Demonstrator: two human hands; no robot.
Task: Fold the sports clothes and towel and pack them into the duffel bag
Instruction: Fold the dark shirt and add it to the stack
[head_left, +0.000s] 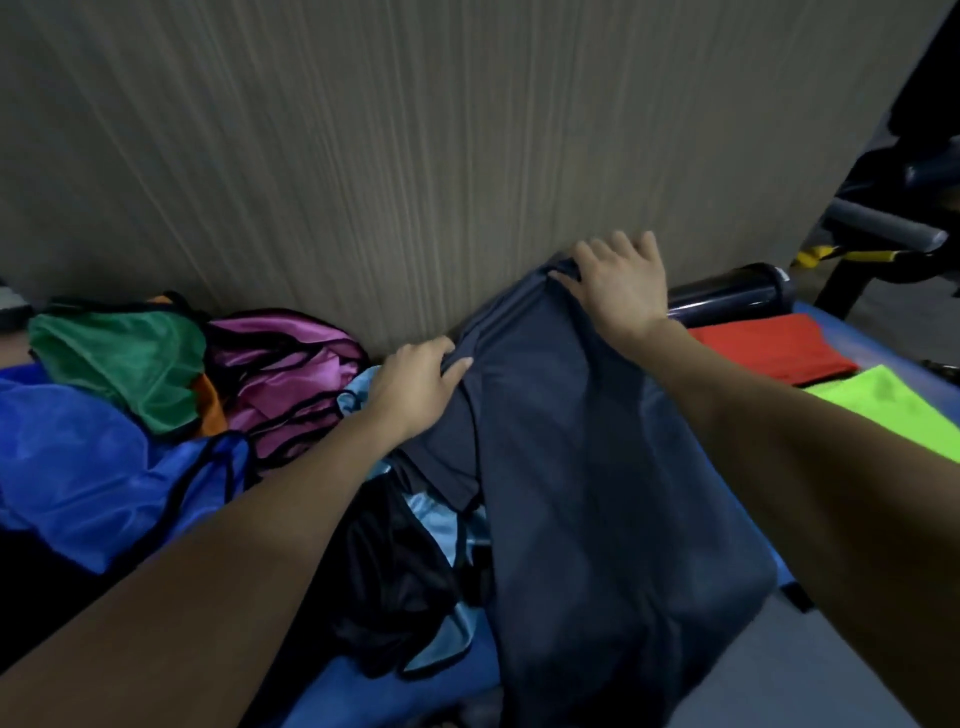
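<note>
Both bare forearms reach in from the bottom corners toward a navy garment (597, 467) that lies lengthwise down the middle of a blue bench (363, 686), its near end hanging over the front edge. Left of the garment, nearer the camera, sits a black mesh piece (395, 571) on a light blue bib (441, 519), and further left a royal blue bib (104, 467) with black trim. The left hand (415, 384) grips the navy garment's far left edge, thumb and fingers pinched on a fold of the cloth. The right hand (621, 283) rests on the far right corner, thumb pressed to the fabric and the 4 fingers spread apart and straight against the wall panel (415, 156) behind. Right of the garment lie a lime bib (893, 410) and, beyond it, a red cloth (769, 345), with a dark bottle (727, 293) on its side past that. At far left, a green bib (119, 353) and a magenta bib (291, 364) are heaped against the wall panel. No duffel bag can be made out.
</note>
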